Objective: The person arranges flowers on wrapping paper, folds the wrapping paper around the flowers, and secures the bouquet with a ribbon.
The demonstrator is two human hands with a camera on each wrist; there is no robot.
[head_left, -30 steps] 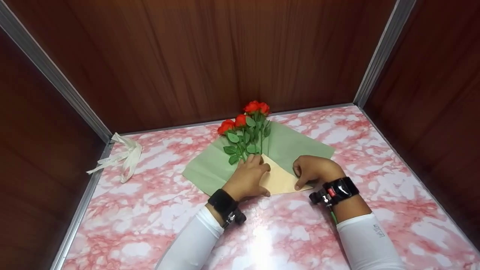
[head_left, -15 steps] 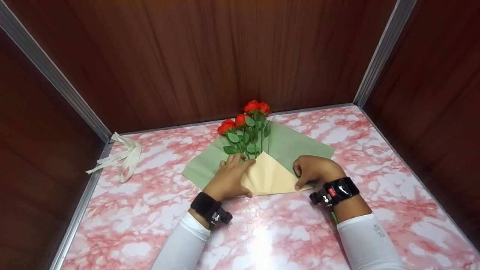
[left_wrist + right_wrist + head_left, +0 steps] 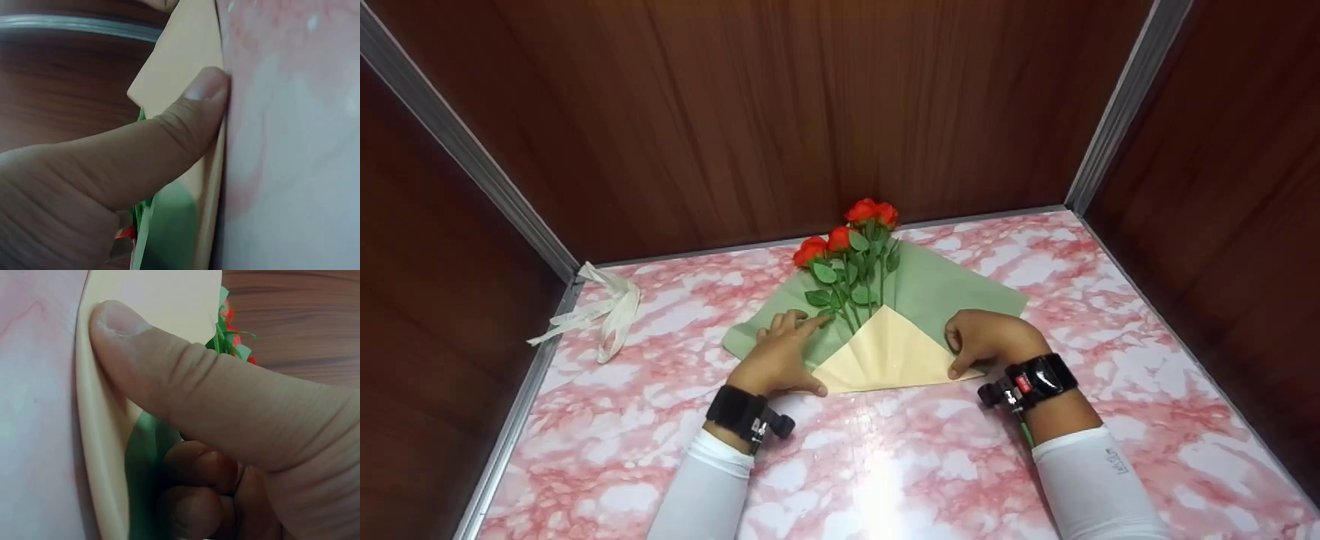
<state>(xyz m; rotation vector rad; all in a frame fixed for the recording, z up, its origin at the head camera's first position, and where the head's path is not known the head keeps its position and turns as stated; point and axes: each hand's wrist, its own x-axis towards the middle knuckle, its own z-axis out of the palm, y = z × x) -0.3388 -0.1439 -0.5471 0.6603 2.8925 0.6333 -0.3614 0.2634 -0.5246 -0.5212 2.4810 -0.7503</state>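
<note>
Red roses (image 3: 840, 238) with green leaves lie on a sheet of wrapping paper (image 3: 960, 289), green on its upper face. Its near part is folded up over the stems as a cream-coloured triangle. My left hand (image 3: 780, 356) lies spread on the left part of the paper, its thumb (image 3: 194, 118) pressing along the folded edge. At the right end of the fold, my right hand (image 3: 990, 341) holds the paper, with the thumb (image 3: 140, 349) down on the crease and the other fingers curled in. The lower stem ends are hidden under the flap.
A loose white ribbon (image 3: 619, 315) lies at the table's left edge. Dark wood-grain panels (image 3: 825, 112) close in the pink marbled table (image 3: 930, 465) at the back and both sides, with grey metal strips at the corners.
My left hand has slid left along the fold, from the middle of the flap to its left end, uncovering the cream triangle. The right hand stays in place.
</note>
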